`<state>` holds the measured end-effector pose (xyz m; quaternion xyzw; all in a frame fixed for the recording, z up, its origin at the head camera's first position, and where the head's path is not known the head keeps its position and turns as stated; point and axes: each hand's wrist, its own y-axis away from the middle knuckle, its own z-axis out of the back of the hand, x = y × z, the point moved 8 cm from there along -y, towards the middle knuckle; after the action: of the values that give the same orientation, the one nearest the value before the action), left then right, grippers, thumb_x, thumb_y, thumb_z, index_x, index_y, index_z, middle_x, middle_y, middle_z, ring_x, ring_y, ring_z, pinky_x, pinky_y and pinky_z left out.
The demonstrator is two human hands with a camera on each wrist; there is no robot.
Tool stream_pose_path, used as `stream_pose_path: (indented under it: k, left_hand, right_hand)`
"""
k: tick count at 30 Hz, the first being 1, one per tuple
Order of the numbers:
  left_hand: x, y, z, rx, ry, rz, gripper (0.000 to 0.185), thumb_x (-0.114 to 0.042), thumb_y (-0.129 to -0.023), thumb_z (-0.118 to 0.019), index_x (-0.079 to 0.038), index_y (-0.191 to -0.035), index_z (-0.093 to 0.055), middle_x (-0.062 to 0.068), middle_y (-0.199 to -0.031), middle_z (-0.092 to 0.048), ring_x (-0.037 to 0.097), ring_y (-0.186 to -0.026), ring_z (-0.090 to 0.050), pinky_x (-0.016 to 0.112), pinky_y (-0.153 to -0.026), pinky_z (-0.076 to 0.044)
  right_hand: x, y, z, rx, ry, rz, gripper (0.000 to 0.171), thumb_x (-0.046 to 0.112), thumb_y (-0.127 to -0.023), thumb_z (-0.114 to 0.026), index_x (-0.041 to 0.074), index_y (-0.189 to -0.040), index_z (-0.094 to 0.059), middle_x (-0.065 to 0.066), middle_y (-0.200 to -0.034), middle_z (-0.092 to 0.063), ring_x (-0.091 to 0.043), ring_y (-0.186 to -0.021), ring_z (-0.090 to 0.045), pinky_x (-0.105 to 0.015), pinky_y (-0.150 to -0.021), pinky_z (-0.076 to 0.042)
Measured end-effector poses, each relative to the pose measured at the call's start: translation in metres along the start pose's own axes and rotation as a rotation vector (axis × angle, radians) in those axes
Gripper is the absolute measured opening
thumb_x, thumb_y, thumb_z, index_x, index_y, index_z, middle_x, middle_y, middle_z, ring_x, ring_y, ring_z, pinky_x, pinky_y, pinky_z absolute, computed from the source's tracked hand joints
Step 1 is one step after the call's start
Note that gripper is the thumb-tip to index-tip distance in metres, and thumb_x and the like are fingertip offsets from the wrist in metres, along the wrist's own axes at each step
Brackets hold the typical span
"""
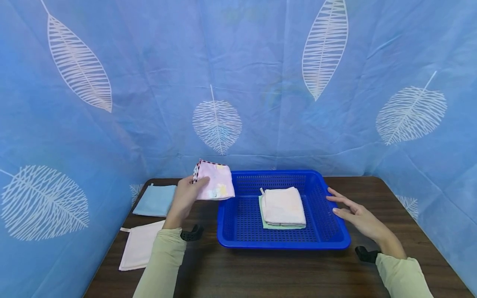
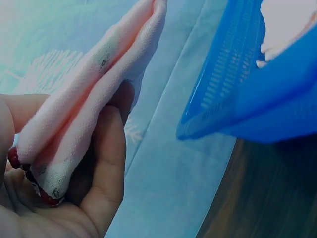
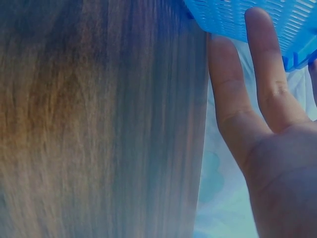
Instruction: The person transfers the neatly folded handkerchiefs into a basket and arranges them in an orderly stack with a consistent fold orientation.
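My left hand (image 1: 185,194) pinches a folded pink cloth (image 1: 215,181) with a dark checked trim and holds it in the air above the left rim of the blue basket (image 1: 242,240). The left wrist view shows the same pink cloth (image 2: 94,94) between thumb and fingers (image 2: 106,163), with the blue basket (image 2: 257,99) to the right. Inside the basket lies a folded white cloth (image 1: 283,205) on top of a green one (image 1: 265,223). My right hand (image 1: 352,211) stays flat with straight fingers (image 3: 267,74) touching the right rim of the basket (image 3: 237,17).
A folded light blue cloth (image 1: 155,200) and a pale pink cloth (image 1: 139,244) lie on the dark wooden table (image 1: 261,269) at the left. A blue curtain with white leaf prints (image 1: 238,82) closes in the table at back and sides.
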<state>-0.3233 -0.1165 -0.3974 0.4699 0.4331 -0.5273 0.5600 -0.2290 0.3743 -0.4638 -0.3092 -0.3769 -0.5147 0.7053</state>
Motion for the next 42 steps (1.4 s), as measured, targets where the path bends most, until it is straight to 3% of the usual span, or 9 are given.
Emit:
stream_pose_path:
  k: [4, 9, 11, 12, 16, 19, 27, 34, 42]
  left_hand:
    - [-0.003, 0.001, -0.015, 0.032, 0.040, -0.011, 0.040, -0.030, -0.098, -0.066, -0.001, -0.125, -0.069, 0.017, -0.113, -0.074, 0.012, -0.085, -0.070, 0.027, -0.076, -0.057]
    - [-0.005, 0.001, -0.031, 0.049, 0.060, -0.016, 0.038, -0.029, -0.098, -0.067, -0.002, -0.124, -0.069, 0.016, -0.111, -0.074, 0.013, -0.086, -0.071, 0.028, -0.077, -0.058]
    - [-0.007, 0.002, -0.037, 0.058, 0.065, -0.022, 0.037, -0.029, -0.097, -0.067, -0.002, -0.123, -0.070, 0.015, -0.110, -0.075, 0.014, -0.086, -0.071, 0.028, -0.077, -0.058]
    - [-0.008, 0.002, -0.039, 0.063, 0.071, -0.027, 0.037, -0.029, -0.097, -0.067, -0.003, -0.123, -0.070, 0.015, -0.109, -0.075, 0.014, -0.086, -0.071, 0.028, -0.077, -0.058]
    - [-0.012, 0.002, -0.050, 0.087, 0.084, -0.045, 0.035, -0.028, -0.096, -0.067, -0.003, -0.121, -0.071, 0.014, -0.107, -0.075, 0.014, -0.086, -0.070, 0.029, -0.078, -0.058]
    - [-0.014, 0.002, -0.056, 0.104, 0.085, -0.053, 0.035, -0.028, -0.096, -0.067, -0.003, -0.120, -0.071, 0.013, -0.106, -0.074, 0.014, -0.087, -0.070, 0.029, -0.078, -0.058]
    - [-0.017, 0.000, -0.071, 0.155, 0.105, -0.013, 0.038, -0.039, -0.096, -0.068, -0.007, -0.116, -0.072, 0.009, -0.100, -0.074, 0.015, -0.085, -0.070, 0.030, -0.075, -0.059]
    - [-0.018, -0.004, -0.082, 0.175, 0.089, 0.010, 0.037, -0.042, -0.094, -0.071, -0.009, -0.111, -0.074, 0.005, -0.093, -0.073, 0.014, -0.080, -0.068, 0.029, -0.072, -0.057]
    - [-0.021, -0.005, -0.099, 0.228, 0.124, 0.002, 0.041, -0.037, -0.095, -0.071, -0.004, -0.120, -0.071, 0.008, -0.103, -0.074, 0.014, -0.089, -0.069, 0.027, -0.078, -0.058]
  right_hand:
    - [-0.001, 0.001, 0.002, -0.014, 0.017, -0.012, 0.048, 0.027, -0.109, -0.048, 0.015, -0.155, -0.042, -0.002, -0.174, -0.011, 0.022, -0.132, -0.030, -0.009, -0.093, -0.044]
    - [-0.002, -0.001, 0.002, -0.025, 0.041, -0.027, 0.048, 0.028, -0.109, -0.049, 0.017, -0.155, -0.043, -0.003, -0.174, -0.013, -0.021, -0.154, -0.031, -0.008, -0.094, -0.042]
    - [-0.002, -0.001, 0.001, -0.024, 0.041, -0.028, 0.048, 0.028, -0.109, -0.049, 0.016, -0.155, -0.043, -0.003, -0.174, -0.013, -0.027, -0.155, -0.028, -0.008, -0.095, -0.042]
    - [-0.002, -0.001, 0.001, -0.026, 0.039, -0.030, 0.048, 0.028, -0.109, -0.049, 0.017, -0.155, -0.043, -0.003, -0.174, -0.013, -0.025, -0.155, -0.028, -0.008, -0.095, -0.042]
    - [-0.001, -0.001, 0.001, -0.028, 0.016, -0.021, 0.047, 0.027, -0.109, -0.049, 0.016, -0.154, -0.044, -0.002, -0.174, -0.013, 0.010, -0.143, -0.029, -0.008, -0.095, -0.042]
    - [-0.001, -0.001, 0.000, -0.023, -0.004, -0.008, 0.047, 0.026, -0.109, -0.049, 0.014, -0.154, -0.044, -0.003, -0.174, -0.012, 0.025, -0.131, -0.026, -0.008, -0.095, -0.042]
    - [0.000, -0.001, 0.000, -0.021, -0.009, 0.004, 0.047, 0.025, -0.109, -0.049, 0.013, -0.154, -0.043, -0.004, -0.174, -0.012, 0.028, -0.128, -0.025, -0.008, -0.094, -0.043]
    - [-0.002, -0.002, 0.000, -0.018, 0.005, -0.012, 0.047, 0.026, -0.109, -0.049, 0.015, -0.154, -0.043, -0.003, -0.174, -0.013, 0.017, -0.137, -0.029, -0.010, -0.094, -0.044]
    - [-0.003, -0.001, -0.001, -0.010, -0.016, -0.008, 0.047, 0.025, -0.109, -0.049, 0.014, -0.155, -0.043, -0.005, -0.174, -0.011, 0.027, -0.127, -0.026, -0.010, -0.094, -0.045]
